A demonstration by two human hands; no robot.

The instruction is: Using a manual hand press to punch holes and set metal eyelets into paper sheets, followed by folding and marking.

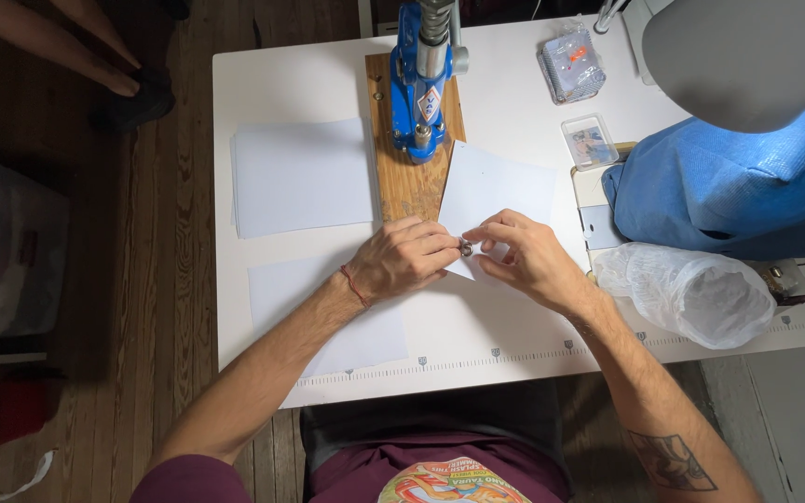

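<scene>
both at the middle of the white table (514, 102), fingertips meeting over a small metal ring (466, 248). left hand (404, 258) curled, pinching the ring at the near corner of a white paper sheet (498, 191). right hand (524, 256) half closed, fingertips on the same corner and ring. just beyond, a blue hand press (424, 79) on a wooden board (406, 186). stack of white sheets (302, 175) to the left; blue fabric (738, 177) and a clear plastic bag (696, 293) to the right
</scene>
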